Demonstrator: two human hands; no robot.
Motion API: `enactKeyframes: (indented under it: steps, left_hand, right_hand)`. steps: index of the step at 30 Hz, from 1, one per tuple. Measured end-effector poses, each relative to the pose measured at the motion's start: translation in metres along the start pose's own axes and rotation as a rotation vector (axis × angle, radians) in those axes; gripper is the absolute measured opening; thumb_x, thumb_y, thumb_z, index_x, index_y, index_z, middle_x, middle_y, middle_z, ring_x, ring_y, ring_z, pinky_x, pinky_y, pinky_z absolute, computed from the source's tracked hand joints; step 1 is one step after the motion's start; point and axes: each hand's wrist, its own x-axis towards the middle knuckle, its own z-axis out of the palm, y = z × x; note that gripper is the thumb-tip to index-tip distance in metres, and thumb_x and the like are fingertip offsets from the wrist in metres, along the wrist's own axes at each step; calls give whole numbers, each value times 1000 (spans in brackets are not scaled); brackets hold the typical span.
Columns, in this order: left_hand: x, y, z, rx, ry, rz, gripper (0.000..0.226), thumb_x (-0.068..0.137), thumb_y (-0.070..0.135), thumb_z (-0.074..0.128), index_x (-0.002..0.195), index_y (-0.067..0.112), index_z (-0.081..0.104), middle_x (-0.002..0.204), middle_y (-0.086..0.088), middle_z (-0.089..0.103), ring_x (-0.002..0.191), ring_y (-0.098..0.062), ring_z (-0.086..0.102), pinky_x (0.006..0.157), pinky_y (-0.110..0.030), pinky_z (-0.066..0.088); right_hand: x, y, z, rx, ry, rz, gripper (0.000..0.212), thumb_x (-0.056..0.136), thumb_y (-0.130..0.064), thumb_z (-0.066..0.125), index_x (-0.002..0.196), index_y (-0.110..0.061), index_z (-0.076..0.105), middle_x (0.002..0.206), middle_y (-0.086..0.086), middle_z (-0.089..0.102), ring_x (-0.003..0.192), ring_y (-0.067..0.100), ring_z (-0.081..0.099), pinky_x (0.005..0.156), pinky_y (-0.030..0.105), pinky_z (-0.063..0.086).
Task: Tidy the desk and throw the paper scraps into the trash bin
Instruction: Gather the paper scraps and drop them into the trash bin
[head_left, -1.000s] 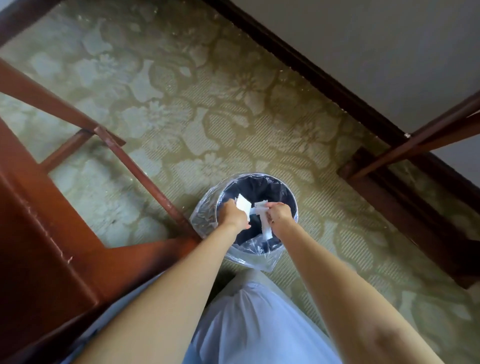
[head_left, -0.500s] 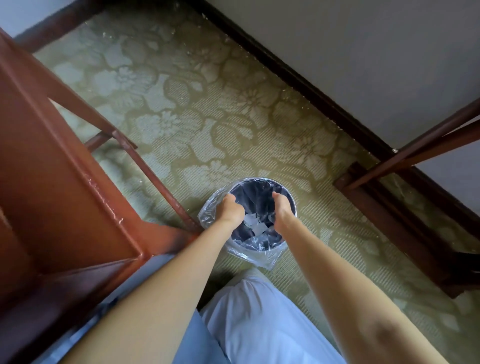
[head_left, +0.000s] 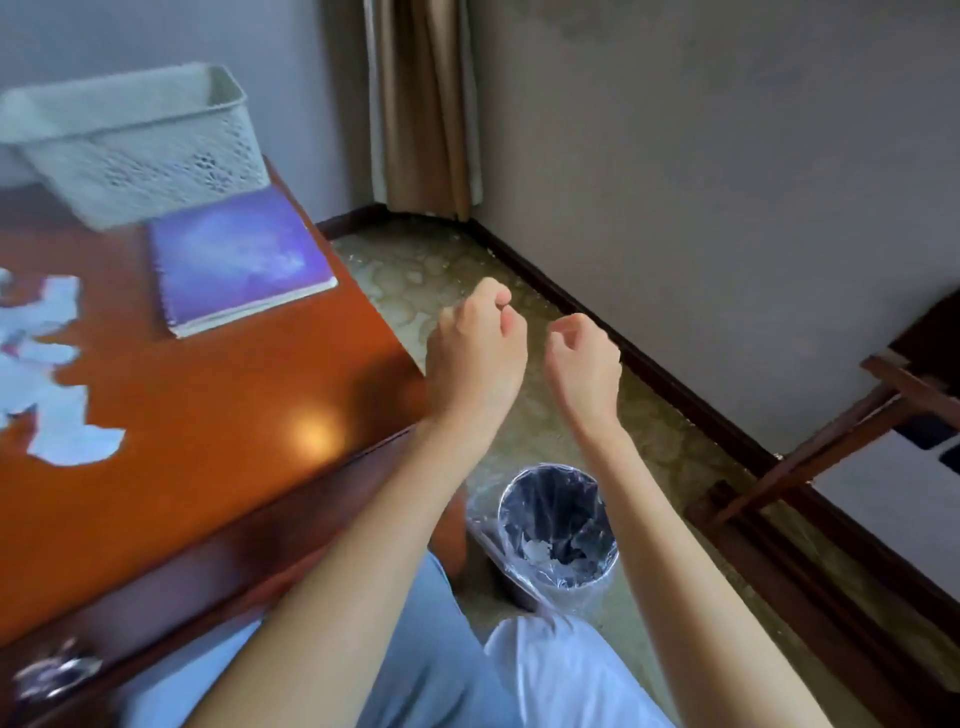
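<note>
We're between loads, we'd judge: both hands are raised above the trash bin (head_left: 558, 525) and carry nothing we can see; left hand (head_left: 475, 345) has its fingers curled loosely in toward the palm, not clamped on anything; right hand (head_left: 582, 358) likewise half-curled and empty; the two sit close side by side, not touching

Trash bin stands on the carpet just off the surface's (head_left: 218, 410) near right corner, clear liner over the rim, a few white paper bits (head_left: 540, 551) lying in the bottom; so at least one load looks done

Remaining paper scraps (head_left: 47, 374) lie on the surface well left of the bin, a ragged white patch running off the left edge of view; a purple notebook (head_left: 239, 260) lies up and left of the bin, with a white perforated basket (head_left: 140, 140) just behind it

Next move as we read it: swing both hands left from the bin to the scraps, gather or sweep them into a pile, pinch the lot and carry it back over the bin; scraps look thin and light, so loose bits may drop on the way

Hard to make out: whole view is motion-blurred; scrap count unclear, and the pile is cut off at the left; how full the bin is, partly hidden by the liner; a shiny object (head_left: 52, 670) at the surface's front edge, far left of the bin, is too blurred to name
</note>
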Motion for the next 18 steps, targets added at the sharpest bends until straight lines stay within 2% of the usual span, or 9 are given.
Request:
enactKeyframes:
  steps: [4,8,11,14,18]
  left_hand:
    - [-23,-27,-84,20,238,37,28,92,12,44,114,11,61,109,-12,69,105,-31,59,84,-32,37]
    - [-55,-83,-155,83,385,-67,28,92,11,44,114,9,61,109,-15,67,105,-33,58,87,-35,39]
    - [-83,-132,-196,159,384,-222,30,94,12,41,119,11,58,120,-11,62,115,-29,53,93,-35,39]
    - [-110,-184,-232,310,357,-397,37,97,15,38,132,14,47,135,-10,50,128,-27,41,104,-36,33]
    - [-132,-237,-258,473,217,-692,48,100,25,33,146,19,22,156,-17,11,145,-37,7,117,-48,15]
  right_hand:
    - [-49,-74,1,81,-8,-239,26,90,-15,42,104,-10,64,109,7,65,101,25,60,91,35,47]
    - [-113,-132,42,89,-151,-469,24,89,-12,47,106,-7,62,112,11,63,106,28,57,88,35,41]
    - [-163,-159,88,-12,-301,-631,23,89,-13,49,108,-4,59,114,15,60,108,34,53,83,36,36]
    - [-208,-181,133,-163,-427,-722,33,91,-21,47,120,-5,54,125,16,53,116,36,47,92,38,38]
    - [-236,-194,175,-352,-505,-742,46,93,-30,43,132,-5,40,139,18,41,130,36,35,109,40,28]
